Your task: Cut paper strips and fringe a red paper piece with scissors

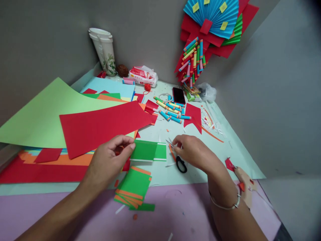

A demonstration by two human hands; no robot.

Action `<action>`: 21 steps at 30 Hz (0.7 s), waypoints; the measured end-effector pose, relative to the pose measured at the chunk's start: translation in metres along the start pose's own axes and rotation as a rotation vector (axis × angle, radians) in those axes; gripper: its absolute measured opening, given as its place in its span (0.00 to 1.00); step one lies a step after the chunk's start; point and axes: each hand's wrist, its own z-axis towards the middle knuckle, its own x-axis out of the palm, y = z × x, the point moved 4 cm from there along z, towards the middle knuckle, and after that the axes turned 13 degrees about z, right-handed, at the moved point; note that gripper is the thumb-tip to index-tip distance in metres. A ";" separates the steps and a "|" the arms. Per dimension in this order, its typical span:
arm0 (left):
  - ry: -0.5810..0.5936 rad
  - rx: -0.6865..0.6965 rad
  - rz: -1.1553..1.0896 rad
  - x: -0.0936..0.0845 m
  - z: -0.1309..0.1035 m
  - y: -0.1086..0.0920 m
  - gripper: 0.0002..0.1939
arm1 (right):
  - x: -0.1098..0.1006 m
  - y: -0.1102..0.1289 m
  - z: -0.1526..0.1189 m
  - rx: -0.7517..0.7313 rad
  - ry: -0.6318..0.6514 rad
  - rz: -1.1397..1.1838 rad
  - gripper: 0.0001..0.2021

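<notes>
My left hand pinches the left edge of a small green paper piece with a white strip along its lower side. Behind its right end lies another green piece with white edges. My right hand is closed around the middle of a pair of scissors; the blade tips point left, and the black handle shows below the fingers. Part of the scissors is hidden by the hand. Just below my left hand, green paper pieces with orange strips lie in a fanned stack.
Large red and light green sheets cover the left side. Behind my hands lie several small paper rolls and a phone. A glue gun rests at right. A paper fan decoration stands against the wall.
</notes>
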 end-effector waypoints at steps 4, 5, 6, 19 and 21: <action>0.029 -0.018 -0.099 0.003 0.000 -0.001 0.08 | 0.010 -0.014 0.017 -0.001 0.009 0.102 0.12; 0.037 -0.027 -0.123 0.004 -0.001 -0.002 0.08 | 0.012 -0.016 0.019 -0.007 0.029 0.125 0.11; 0.045 -0.038 -0.138 0.004 -0.001 -0.002 0.09 | 0.014 -0.017 0.020 -0.011 0.043 0.142 0.11; 0.082 -0.168 -0.335 0.007 -0.001 -0.006 0.14 | -0.011 -0.008 0.016 -0.039 -0.324 0.758 0.10; 0.078 -0.206 -0.372 0.007 -0.001 -0.004 0.17 | -0.011 0.000 0.012 -0.055 -0.313 0.904 0.10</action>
